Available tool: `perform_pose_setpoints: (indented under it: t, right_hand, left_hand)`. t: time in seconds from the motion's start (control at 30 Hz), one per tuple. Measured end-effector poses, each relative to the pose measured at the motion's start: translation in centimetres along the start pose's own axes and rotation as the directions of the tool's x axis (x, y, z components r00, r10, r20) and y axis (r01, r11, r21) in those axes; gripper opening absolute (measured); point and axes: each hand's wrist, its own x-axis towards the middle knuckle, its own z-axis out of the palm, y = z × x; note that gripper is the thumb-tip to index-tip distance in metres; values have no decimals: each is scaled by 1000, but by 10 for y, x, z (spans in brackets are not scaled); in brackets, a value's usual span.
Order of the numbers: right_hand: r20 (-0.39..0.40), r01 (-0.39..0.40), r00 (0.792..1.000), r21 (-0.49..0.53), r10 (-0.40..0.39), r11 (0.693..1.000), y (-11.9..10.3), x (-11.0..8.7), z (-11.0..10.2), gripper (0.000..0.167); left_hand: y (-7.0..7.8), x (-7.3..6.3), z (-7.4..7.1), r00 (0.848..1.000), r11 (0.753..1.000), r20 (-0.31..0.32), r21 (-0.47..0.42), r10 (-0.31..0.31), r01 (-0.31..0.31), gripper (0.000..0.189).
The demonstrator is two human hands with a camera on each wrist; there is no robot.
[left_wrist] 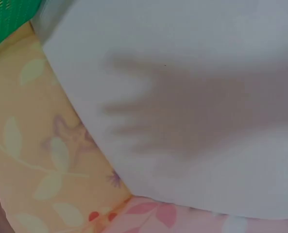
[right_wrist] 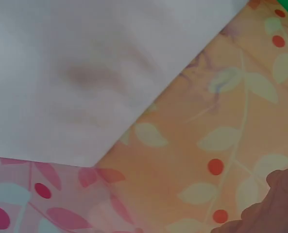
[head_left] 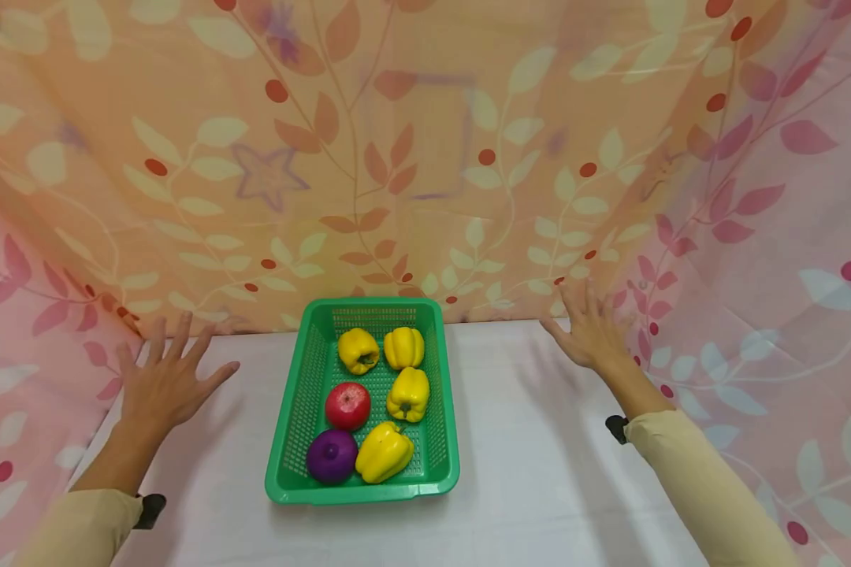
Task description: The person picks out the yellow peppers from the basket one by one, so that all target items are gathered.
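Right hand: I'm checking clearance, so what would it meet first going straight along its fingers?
The right hand would probably meet the orange, leaf-patterned cloth backdrop first; how far off it hangs is unclear.

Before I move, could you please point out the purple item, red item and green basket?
Purple item [head_left: 332,457]: head view, its visible middle.
Red item [head_left: 348,406]: head view, its visible middle.
Green basket [head_left: 362,494]: head view, its near rim.

- White tabletop [head_left: 499,457]: stretches below the left hand [head_left: 166,386] and right hand [head_left: 594,335].
- 1 green basket [head_left: 360,494]: sits directly on it, between them, nearer the left.
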Motion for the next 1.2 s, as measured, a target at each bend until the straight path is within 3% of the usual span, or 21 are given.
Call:
perform_pose_setpoints:
  t: [0.17,0.37,0.5,0.63,0.77,0.9,1.2]
  right_hand:
    - [30,48,998,45,-49,998,-17,3,-11,89]
    - [49,98,994,-3,-97,995,-42,2,-21,88]
    - [64,153,986,-4,-152,988,-56,-2,-26,85]
    - [123,212,966,128,-228,969,-70,-5,-32,86]
    - [238,190,927,368,-290,910,-81,-6,-40,95]
    - [341,92,877,573,-339,814,-90,-6,-48,101]
    - [488,-139,799,718,-350,682,-115,-9,-46,99]
  left_hand:
    - [9,2,-10,998,998,4,19,66,-66,87]
    - [25,3,-16,987,986,-5,20,163,-163,85]
    - [38,3,-18,968,969,-26,-2,249,-249,82]
    - [48,1,-22,939,939,-33,3,344,-344,83]
    - [58,-2,-25,916,916,6,-11,402,-402,84]
    - [65,-4,-26,901,903,64,-26,429,-429,85]
    - [75,-14,-24,869,888,187,-59,459,-456,85]
